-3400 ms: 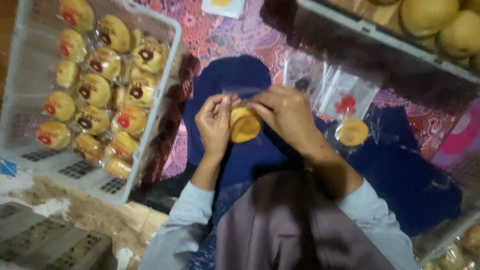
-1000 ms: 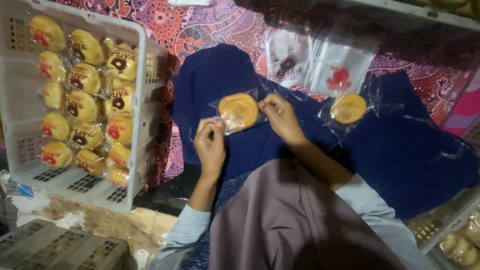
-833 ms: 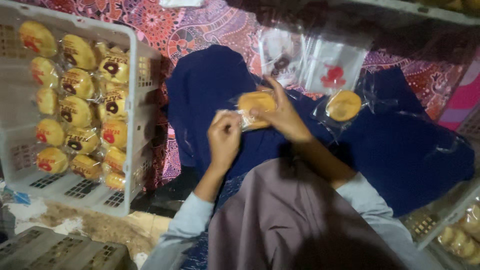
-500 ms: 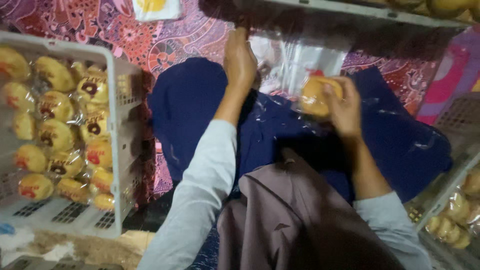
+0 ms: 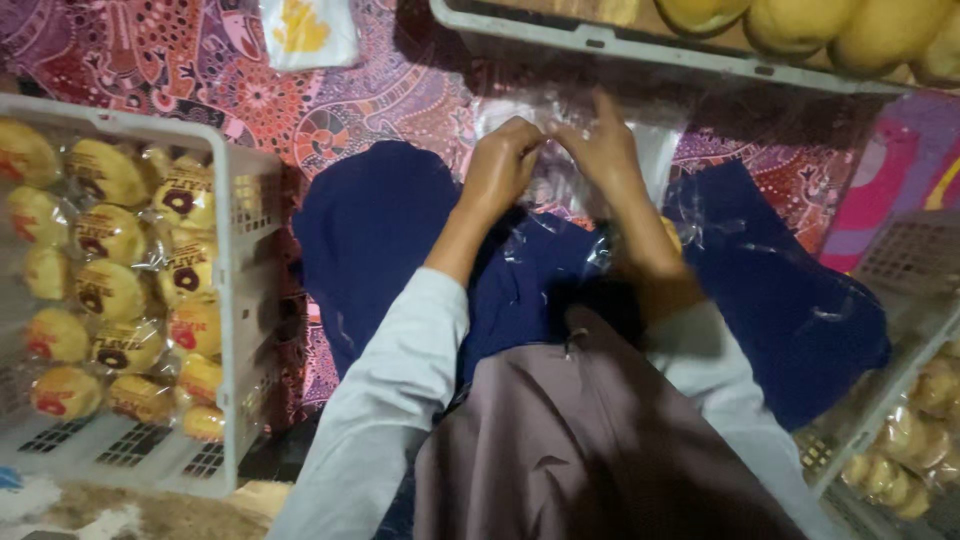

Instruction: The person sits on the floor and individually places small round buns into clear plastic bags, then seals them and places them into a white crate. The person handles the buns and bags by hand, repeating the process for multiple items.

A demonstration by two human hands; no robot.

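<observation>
Both your hands are at the stack of clear bags, one round bun waiting on your lap.

Your left hand [image 5: 505, 160] and right hand [image 5: 605, 150] meet fingertip to fingertip, pinching at the clear plastic bags [image 5: 560, 130] on the patterned cloth [image 5: 250, 80]. Judging by the grey crate [image 5: 240, 300] on your left, about fifteen wrapped buns [image 5: 110, 290] are done. One bare bun [image 5: 672, 235] peeks out beside your right wrist; more lie unwrapped in the far tray [image 5: 600, 40], four showing.
</observation>
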